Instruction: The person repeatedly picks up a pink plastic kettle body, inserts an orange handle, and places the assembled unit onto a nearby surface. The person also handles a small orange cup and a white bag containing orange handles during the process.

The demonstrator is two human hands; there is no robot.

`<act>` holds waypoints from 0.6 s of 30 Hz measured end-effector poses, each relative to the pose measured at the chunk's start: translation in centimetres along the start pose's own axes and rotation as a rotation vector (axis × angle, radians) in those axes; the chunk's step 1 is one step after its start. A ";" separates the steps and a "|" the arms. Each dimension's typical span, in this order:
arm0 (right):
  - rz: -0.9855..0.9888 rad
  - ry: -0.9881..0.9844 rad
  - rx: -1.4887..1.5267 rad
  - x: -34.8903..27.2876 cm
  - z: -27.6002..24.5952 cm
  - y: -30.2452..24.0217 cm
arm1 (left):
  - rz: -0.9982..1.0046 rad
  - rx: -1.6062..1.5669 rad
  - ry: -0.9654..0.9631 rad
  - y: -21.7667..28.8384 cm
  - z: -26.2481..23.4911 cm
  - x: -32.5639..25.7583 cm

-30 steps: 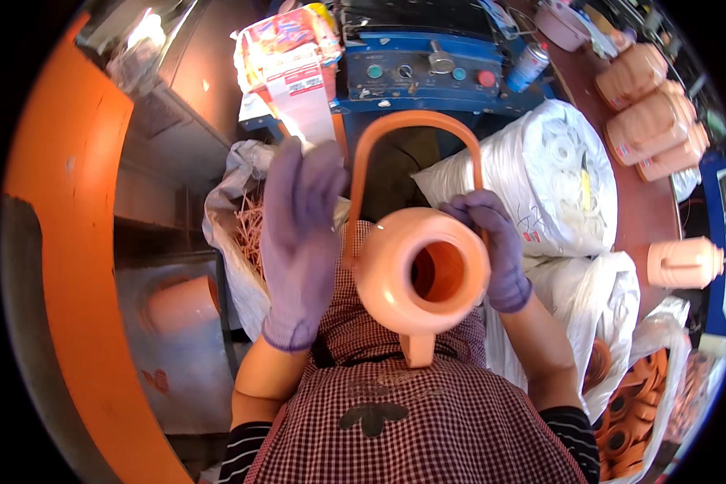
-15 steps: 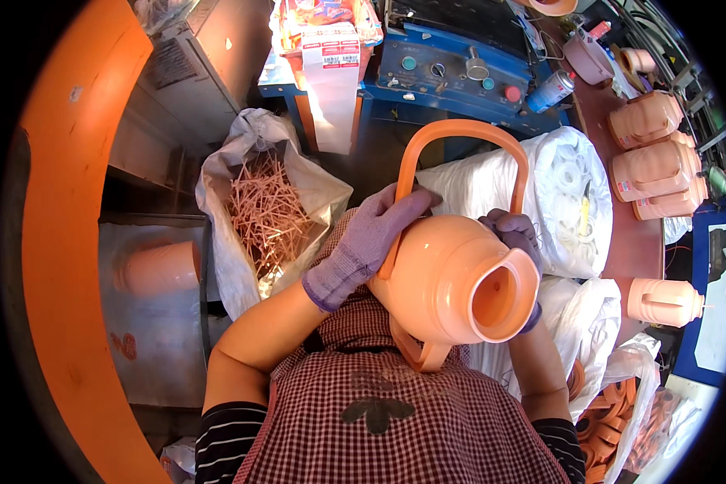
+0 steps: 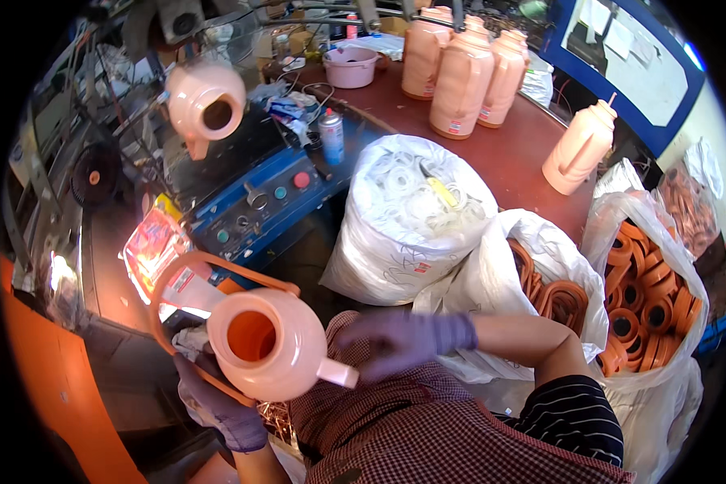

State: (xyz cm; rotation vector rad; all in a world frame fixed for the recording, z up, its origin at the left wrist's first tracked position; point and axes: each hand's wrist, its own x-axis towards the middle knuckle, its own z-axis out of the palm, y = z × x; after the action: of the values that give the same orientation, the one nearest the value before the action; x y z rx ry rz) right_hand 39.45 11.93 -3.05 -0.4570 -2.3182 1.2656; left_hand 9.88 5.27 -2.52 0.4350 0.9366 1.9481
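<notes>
A peach plastic thermos jug shell (image 3: 298, 343) is tilted in front of my apron, its round mouth facing up toward me. An orange carrying handle (image 3: 160, 294) loops out from its far left side. My left hand (image 3: 218, 403) grips the jug from below left, closed around the handle's lower end; part of its fingers are behind the jug. A short peach piece (image 3: 339, 373) sticks out of the jug's right side. Close to that piece is my right hand (image 3: 399, 339), its fingers smeared by motion, so I cannot see whether they touch it.
White sacks hold clear plastic rings (image 3: 411, 189), coiled orange strips (image 3: 569, 302) and orange ring-shaped parts (image 3: 637, 302). Several peach jug shells (image 3: 462, 81) stand on the reddish table (image 3: 516, 173). Another shell (image 3: 206, 101) sits above the blue control panel (image 3: 258, 202). A spray can (image 3: 331, 137) stands beside it.
My view has swung to the right. The jug has moved left and turned, its handle now pointing left. My right hand has come off the jug's far side to the right.
</notes>
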 end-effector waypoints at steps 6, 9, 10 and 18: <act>0.179 0.509 -0.081 -3.1 -1.0 -2.3 | -0.061 -0.180 -0.608 -1.7 5.9 2.8; -0.013 0.901 -0.336 -5.0 -5.0 -1.0 | 0.109 0.647 -0.430 -7.6 0.1 9.5; -0.016 1.022 -0.329 -5.6 -6.2 0.1 | -0.127 0.245 -0.320 -8.5 -0.3 8.9; 0.270 1.407 -0.201 -8.4 -23.3 6.7 | -0.449 0.511 -0.135 -12.4 -5.6 2.8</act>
State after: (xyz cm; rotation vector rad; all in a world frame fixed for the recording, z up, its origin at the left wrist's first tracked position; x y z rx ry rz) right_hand 59.52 27.53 0.31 -1.2435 -1.1529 0.4303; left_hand 12.07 8.97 -15.77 0.5782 1.3163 1.2525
